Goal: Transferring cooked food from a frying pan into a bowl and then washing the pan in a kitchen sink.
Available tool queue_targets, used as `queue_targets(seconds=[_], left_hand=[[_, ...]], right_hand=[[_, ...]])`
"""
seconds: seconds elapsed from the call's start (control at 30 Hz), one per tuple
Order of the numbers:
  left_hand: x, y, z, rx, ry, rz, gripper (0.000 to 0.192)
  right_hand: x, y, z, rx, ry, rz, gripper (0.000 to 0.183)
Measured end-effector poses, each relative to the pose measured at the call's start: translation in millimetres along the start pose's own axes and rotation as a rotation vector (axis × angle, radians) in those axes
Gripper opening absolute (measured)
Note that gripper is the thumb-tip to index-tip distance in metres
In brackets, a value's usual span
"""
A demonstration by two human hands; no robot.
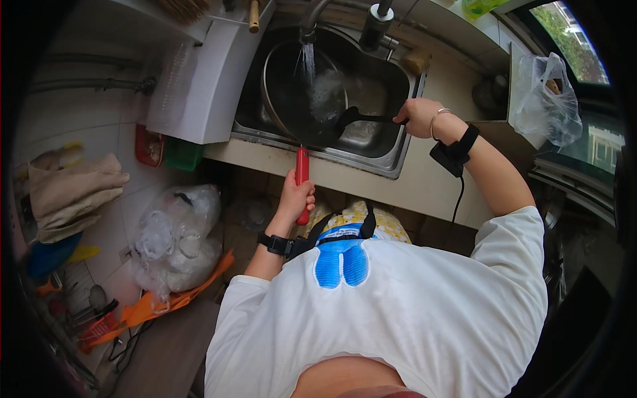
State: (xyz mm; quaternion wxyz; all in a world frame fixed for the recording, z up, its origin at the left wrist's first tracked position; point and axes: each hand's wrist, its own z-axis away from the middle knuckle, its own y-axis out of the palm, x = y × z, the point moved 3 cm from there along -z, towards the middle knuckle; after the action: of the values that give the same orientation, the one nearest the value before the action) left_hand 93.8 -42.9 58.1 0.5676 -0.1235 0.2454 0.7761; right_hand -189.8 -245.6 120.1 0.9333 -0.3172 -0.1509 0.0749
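My left hand [294, 195] grips the red handle [302, 171] of a dark wok [283, 94], which rests tilted in the left part of a stainless steel sink [398, 159]. Water [308, 62] runs from the faucet [308, 34] into the wok and splashes inside it. With my right hand [420, 115] I hold the end of a black cooking utensil [371, 118], a ladle or spatula. Its broad head is at the wok's right side, partly lost against the dark metal, so whether it touches the wok is hard to tell.
A cylindrical faucet-mounted device [376, 25] hangs behind the sink. On the right, a clear plastic bag [547, 99] hangs by the window. To the left are a white panel [214, 89], red basket [149, 144], green basket [183, 153] and a bundle of plastic bags [176, 234].
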Motion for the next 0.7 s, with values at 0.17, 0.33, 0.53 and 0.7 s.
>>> queue_targets(seconds=[0.17,0.33,0.53,0.7], left_hand=[[3,0,-5,-0.012,0.027,-0.041,0.032],[1,-10,-10,-0.001,0.014,-0.030,0.031],[-7,-11,-10,0.035,-0.021,0.007,0.030],[-4,-15,-10,0.029,-0.019,-0.011,0.029]], right_hand=[[16,9,-2,-0.027,0.082,-0.032,0.041],[30,24,7,0.063,-0.071,-0.163,0.042],[43,41,-38,-0.057,0.103,-0.354,0.036],[55,26,-15,-0.067,0.125,-0.199,0.038]])
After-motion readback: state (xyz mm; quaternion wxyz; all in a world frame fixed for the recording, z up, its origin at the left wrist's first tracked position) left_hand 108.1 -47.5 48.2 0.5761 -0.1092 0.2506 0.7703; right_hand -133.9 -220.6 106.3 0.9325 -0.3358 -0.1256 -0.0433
